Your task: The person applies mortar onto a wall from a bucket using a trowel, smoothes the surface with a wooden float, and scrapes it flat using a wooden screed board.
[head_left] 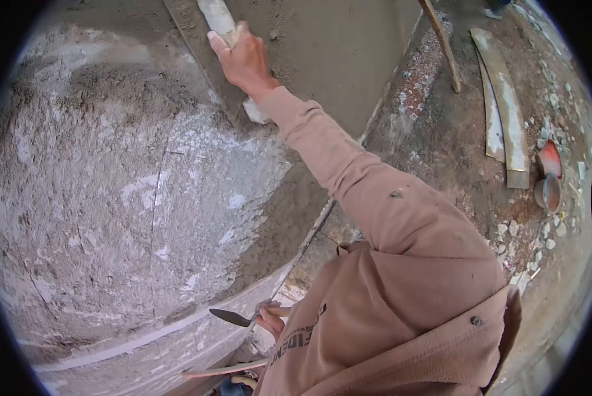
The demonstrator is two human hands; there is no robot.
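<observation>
At 6 o'clock, the left hand [268, 321] has its grip clamped on a trowel [229, 317], blade toward 9. At 11, the right hand's [244, 58] grip is clamped on a pale bar [217, 18] by the wall [203, 178]. Farther, at 3, are two buckets [551, 159].

Float hndl [217, 16] cut off @ top, trowel hndl [282, 311] part-hidden.
</observation>
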